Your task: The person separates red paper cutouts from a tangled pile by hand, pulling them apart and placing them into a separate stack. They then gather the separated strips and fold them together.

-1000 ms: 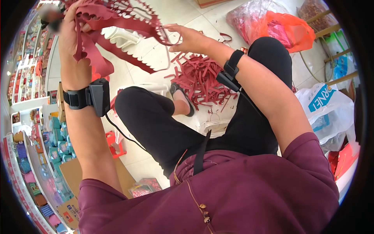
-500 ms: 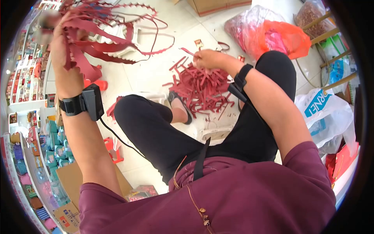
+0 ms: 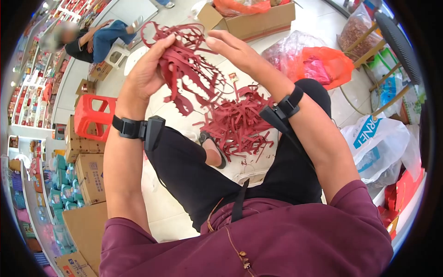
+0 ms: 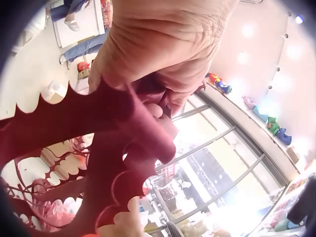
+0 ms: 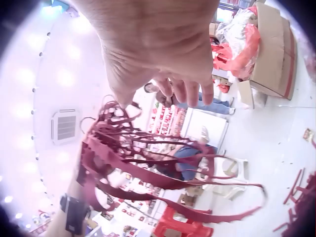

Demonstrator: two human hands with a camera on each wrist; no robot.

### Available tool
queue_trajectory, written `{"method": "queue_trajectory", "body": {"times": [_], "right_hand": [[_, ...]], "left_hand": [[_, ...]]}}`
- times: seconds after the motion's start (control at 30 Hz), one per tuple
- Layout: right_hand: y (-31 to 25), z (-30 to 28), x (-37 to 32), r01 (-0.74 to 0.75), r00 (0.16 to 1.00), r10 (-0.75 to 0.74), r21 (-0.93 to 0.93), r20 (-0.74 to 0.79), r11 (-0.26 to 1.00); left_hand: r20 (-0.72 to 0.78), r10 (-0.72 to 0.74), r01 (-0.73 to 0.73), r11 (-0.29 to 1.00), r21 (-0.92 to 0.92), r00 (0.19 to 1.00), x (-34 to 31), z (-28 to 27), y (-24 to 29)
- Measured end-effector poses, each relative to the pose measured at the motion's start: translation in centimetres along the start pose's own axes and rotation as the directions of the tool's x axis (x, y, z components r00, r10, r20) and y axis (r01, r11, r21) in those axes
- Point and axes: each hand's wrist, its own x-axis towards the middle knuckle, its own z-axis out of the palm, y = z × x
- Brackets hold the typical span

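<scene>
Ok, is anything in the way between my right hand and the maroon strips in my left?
Nothing visible. Your right hand is right beside the loops of the maroon strips, with your left hand on their far side.

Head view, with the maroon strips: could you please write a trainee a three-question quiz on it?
1. What does the left hand hold?
A) a cardboard box
B) scalloped maroon strips
C) a white bag

2. True or false: a heap of narrow strips lies on the floor.

3. Fill in the colour: in the head view, the plastic stool right beside the left wristband is ____.

Key: 1 B; 2 true; 3 red.
</scene>
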Motion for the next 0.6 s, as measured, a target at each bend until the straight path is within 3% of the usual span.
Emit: {"method": "queue_trajectory", "body": {"times": [0.07,0.1,0.13,0.2,0.33,0.43,0.53,0.6], "right_hand": [[-1.6,0.3,0.3,-0.013,0.997,0.003,0.129,0.078,0.992],[-1.3,1.1,0.6,-0.072,0.987,0.020,0.323,0.162,0.944],[-1.4,1.6,0.6,-0.144,0.969,0.019,0.497,0.248,0.855],[-2.1,1.9,-1.1,-0.308,0.940,0.141,0.595,0.310,0.743],[-1.6,1.7,-3.2,-0.446,0.893,0.287,0.592,0.347,0.671],[-1.8,1.9,-4.1,-0.416,0.909,0.323,0.553,0.262,0.722],[-1.9,1.2,-4.7,-0.472,0.876,0.442,0.533,0.193,0.703],[-2.3,0.4,-5.4,-0.477,0.869,0.450,0.590,0.205,0.652]], "left_hand": [[0.080,-0.029,0.032,0.999,-0.040,0.996,0.5,1.0,-1.1],[0.196,-0.053,0.077,0.990,-0.120,0.979,1.1,0.8,-1.5],[0.136,-0.025,0.034,0.997,-0.068,0.990,1.0,2.2,-1.9],[0.164,-0.020,0.024,0.999,-0.025,0.986,1.7,2.8,-3.1],[0.126,-0.104,0.094,0.992,0.079,0.987,1.2,4.9,-4.3],[0.221,-0.050,0.031,0.996,0.089,0.974,1.4,5.7,-4.7],[0.340,-0.102,0.073,0.993,0.096,0.935,1.2,6.3,-4.1],[0.287,-0.080,0.044,0.991,0.128,0.955,1.1,6.7,-3.9]]}}
